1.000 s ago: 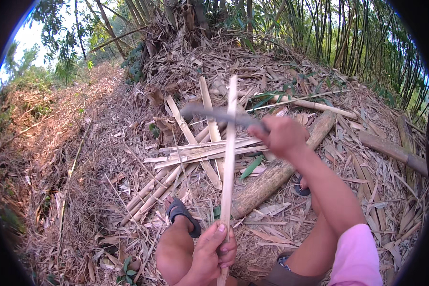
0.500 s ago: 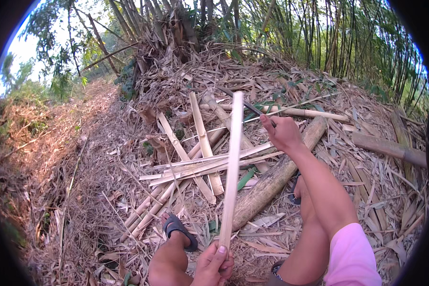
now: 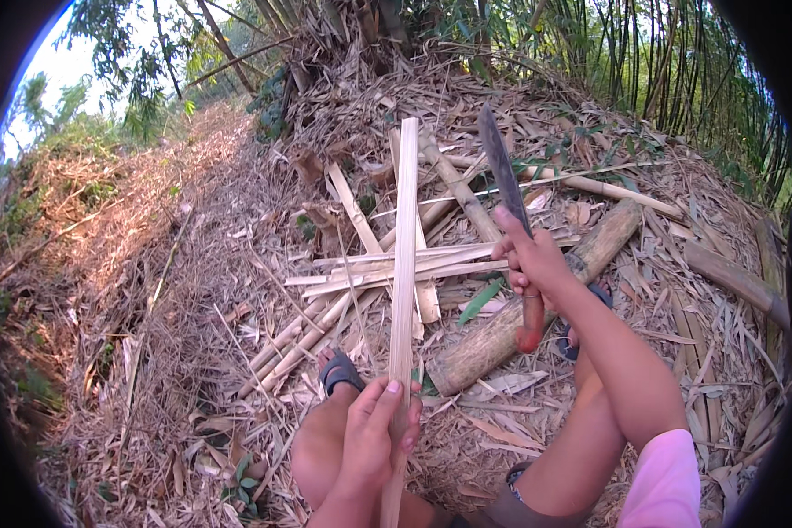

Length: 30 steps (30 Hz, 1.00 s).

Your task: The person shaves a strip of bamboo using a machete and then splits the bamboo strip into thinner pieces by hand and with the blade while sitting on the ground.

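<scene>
My left hand point(image 3: 377, 429) is closed around a long, pale split bamboo strip point(image 3: 405, 238), which stands nearly upright before me with its far end pointing away. In my right hand point(image 3: 534, 260) is a machete point(image 3: 505, 170), its dark blade tilted up and away and its reddish-brown handle end showing below the fist. The index finger lies along the base of the blade. Blade and strip are apart. Under the right hand lies a thick bamboo log point(image 3: 480, 356). Beyond the strip, several split bamboo pieces point(image 3: 361, 280) lie crossed on the ground.
Dry leaves point(image 3: 194, 326) and husks cover the sloping ground. Thin bamboo poles point(image 3: 295, 348) lie at the left of the pile, and a cut bamboo length point(image 3: 735, 283) rests at the right. My sandalled left foot point(image 3: 339, 370) is beside the poles. Bamboo clumps rise behind.
My left hand has moved up and slid the strip toward me. My right hand has turned the machete so its blade points up and away. The view has shifted slightly left.
</scene>
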Motion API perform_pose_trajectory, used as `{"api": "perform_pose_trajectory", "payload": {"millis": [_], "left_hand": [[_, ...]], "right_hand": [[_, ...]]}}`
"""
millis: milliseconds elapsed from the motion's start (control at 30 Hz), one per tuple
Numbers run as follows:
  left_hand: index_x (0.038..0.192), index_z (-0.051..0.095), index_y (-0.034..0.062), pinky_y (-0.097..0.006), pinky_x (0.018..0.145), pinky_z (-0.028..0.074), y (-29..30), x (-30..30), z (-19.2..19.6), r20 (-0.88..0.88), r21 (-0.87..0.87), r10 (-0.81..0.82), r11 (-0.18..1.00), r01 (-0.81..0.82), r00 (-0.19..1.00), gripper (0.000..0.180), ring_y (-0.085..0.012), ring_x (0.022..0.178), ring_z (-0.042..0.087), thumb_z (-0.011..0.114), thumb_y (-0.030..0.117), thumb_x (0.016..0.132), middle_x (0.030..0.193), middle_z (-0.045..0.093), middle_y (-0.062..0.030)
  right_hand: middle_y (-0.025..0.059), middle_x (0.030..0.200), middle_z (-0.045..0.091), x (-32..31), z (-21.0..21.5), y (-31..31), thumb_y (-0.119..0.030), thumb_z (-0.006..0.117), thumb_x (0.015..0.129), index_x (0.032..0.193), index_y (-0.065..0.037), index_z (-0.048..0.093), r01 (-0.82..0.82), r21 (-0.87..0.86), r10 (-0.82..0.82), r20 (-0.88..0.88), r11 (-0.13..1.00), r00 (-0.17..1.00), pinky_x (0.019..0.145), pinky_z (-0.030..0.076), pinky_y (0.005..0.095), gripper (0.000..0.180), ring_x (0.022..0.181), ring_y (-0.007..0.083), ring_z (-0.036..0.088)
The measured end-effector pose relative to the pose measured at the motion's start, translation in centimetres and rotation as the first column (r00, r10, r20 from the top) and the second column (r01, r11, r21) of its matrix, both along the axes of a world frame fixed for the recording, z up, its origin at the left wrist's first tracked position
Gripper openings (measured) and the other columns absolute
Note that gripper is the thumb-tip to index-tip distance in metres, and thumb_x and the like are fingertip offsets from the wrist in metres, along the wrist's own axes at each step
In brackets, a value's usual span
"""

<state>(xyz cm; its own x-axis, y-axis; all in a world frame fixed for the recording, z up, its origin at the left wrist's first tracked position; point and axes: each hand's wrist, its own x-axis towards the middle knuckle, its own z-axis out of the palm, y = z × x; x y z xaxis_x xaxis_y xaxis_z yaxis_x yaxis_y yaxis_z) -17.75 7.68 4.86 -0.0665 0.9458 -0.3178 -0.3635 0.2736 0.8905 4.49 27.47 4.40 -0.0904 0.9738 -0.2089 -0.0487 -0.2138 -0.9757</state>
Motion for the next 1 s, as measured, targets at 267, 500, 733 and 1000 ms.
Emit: {"api": "perform_pose_trajectory", "payload": {"millis": [267, 500, 733, 1000], "left_hand": [[0.116, 0.057, -0.0034, -0.025, 0.046, 0.040, 0.5, 0.9, -0.6, 0.071, 0.009, -0.093, 0.996, 0.092, 0.993, 0.041, -0.0142, 0.049, 0.048, 0.039, 0.032, 0.104, 0.073, 0.057, -0.0088], [0.122, 0.054, -0.0059, -0.024, 0.050, 0.044, 0.6, 1.3, -0.8, 0.050, 0.014, -0.180, 0.984, 0.180, 0.982, 0.043, -0.0143, 0.055, 0.053, 0.036, 0.030, 0.106, 0.078, 0.061, -0.0095], [0.128, 0.051, -0.0062, -0.028, 0.058, 0.052, 0.9, 1.0, -1.5, 0.100, 0.024, -0.252, 0.968, 0.251, 0.962, 0.050, -0.0181, 0.065, 0.063, 0.028, 0.033, 0.108, 0.085, 0.064, -0.0114], [0.106, 0.055, -0.0014, -0.031, 0.047, 0.046, 0.4, 0.6, -1.9, 0.140, -0.101, -0.367, 0.919, 0.382, 0.920, 0.047, -0.0224, 0.052, 0.056, 0.033, 0.039, 0.105, 0.072, 0.058, -0.0128]], "right_hand": [[-0.0066, 0.052, 0.039, -2.6, 2.9, -4.8, -0.036, 0.072, 0.091, 0.100, 0.003, 0.069, -0.144, 0.029, 0.145, -0.024, 0.989, 0.989, 0.040, 0.035, 0.0248, 0.040, 0.041, 0.0038, 0.037], [-0.0044, 0.053, 0.044, -3.0, 2.2, -5.9, -0.026, 0.076, 0.089, 0.086, -0.002, 0.061, -0.224, -0.021, 0.215, -0.202, 0.974, 0.956, 0.041, 0.036, 0.0257, 0.028, 0.042, 0.0055, 0.038], [-0.0044, 0.053, 0.043, -3.4, 2.3, -6.1, -0.021, 0.072, 0.091, 0.090, -0.001, 0.061, -0.159, 0.011, 0.158, -0.203, 0.987, 0.966, 0.042, 0.037, 0.0262, 0.023, 0.042, 0.0058, 0.038], [-0.0039, 0.054, 0.043, -2.6, 2.3, -5.6, -0.021, 0.073, 0.090, 0.089, -0.002, 0.061, -0.059, 0.014, 0.061, -0.232, 0.998, 0.971, 0.043, 0.037, 0.0261, 0.023, 0.042, 0.0059, 0.039]]}}
